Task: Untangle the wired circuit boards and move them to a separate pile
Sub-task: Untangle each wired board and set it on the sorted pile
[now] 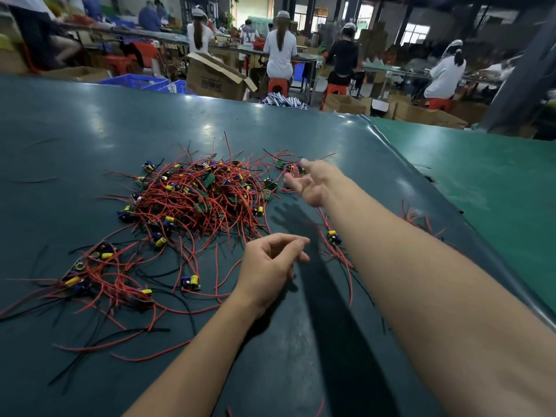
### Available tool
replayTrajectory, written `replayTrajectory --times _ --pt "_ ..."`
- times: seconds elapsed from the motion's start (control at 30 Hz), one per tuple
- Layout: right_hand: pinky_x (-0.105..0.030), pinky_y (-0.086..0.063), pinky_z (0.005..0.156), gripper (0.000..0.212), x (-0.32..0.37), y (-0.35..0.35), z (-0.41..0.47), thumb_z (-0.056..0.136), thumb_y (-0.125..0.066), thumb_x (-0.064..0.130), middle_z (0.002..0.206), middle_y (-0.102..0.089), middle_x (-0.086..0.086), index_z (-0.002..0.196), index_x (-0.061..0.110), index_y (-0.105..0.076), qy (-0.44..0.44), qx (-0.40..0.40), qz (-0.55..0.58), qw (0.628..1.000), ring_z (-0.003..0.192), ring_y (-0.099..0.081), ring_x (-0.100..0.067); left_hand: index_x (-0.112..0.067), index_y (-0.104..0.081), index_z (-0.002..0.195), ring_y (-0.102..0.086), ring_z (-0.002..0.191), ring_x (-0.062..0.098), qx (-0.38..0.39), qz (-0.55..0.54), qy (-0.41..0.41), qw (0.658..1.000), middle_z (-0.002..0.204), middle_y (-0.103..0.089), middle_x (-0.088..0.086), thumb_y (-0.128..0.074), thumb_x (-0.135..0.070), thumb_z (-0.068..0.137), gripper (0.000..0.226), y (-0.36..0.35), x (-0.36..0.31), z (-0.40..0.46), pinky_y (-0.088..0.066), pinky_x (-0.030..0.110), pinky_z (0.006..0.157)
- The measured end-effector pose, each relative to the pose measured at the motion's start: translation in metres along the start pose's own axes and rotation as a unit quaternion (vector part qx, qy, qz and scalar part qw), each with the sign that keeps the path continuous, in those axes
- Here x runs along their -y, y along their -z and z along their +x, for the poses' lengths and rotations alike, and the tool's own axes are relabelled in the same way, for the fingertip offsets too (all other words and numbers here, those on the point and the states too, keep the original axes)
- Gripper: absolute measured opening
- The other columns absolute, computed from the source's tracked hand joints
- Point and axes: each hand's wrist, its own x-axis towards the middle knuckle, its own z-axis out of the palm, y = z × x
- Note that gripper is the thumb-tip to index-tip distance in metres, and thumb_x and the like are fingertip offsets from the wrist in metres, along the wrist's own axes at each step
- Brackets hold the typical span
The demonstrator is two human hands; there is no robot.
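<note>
A big tangled heap of small green circuit boards with red and black wires lies on the dark green table. A smaller group of wired boards lies at the near left. One wired board lies apart beside my right forearm. My right hand reaches over the heap's far right edge, fingers spread and holding nothing. My left hand hovers near the table in front of the heap, fingers loosely curled, with nothing seen in it.
A lighter green mat covers the table's right side, with a few loose red wires at its border. Beyond the far edge stand cardboard boxes, blue crates and several seated people at benches.
</note>
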Motion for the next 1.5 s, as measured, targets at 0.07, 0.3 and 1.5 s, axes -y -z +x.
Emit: replayTrajectory --times 0.07,0.3,1.5 --pt "-0.024 -0.055 0.046 0.024 -0.015 -0.008 -0.004 0.098 -0.056 0.009 0.100 -0.062 -0.019 0.120 0.000 -0.055 0.041 0.038 -0.112 0.992 0.078 -0.065 -0.025 -0.006 -0.073 0.082 -0.040 0.039 0.003 0.001 0.009 -0.009 1.000 0.062 -0.065 0.006 -0.061 -0.003 0.092 0.015 0.001 0.001 0.001 -0.033 0.011 0.041" --pt "-0.033 -0.057 0.071 0.020 -0.050 -0.044 -0.045 0.091 -0.066 0.023 0.077 -0.071 -0.006 0.088 0.005 -0.075 0.326 0.110 -0.622 0.703 0.065 -0.064 -0.017 -0.023 -0.060 0.053 -0.048 0.051 0.000 0.061 0.153 -0.045 0.985 0.054 -0.056 -0.011 -0.061 -0.001 0.084 0.038 -0.001 0.004 -0.003 -0.040 0.016 0.050" --pt "-0.040 -0.044 0.066 0.032 -0.134 -0.082 -0.068 0.097 -0.047 0.006 0.123 -0.048 -0.009 0.127 0.013 -0.056 0.388 0.205 -0.776 0.453 0.109 -0.053 -0.032 -0.020 -0.070 0.070 -0.068 0.057 0.022 0.003 0.262 -0.139 0.955 0.056 -0.067 -0.003 -0.065 -0.035 0.079 0.019 -0.006 0.014 -0.009 -0.053 0.037 0.057"
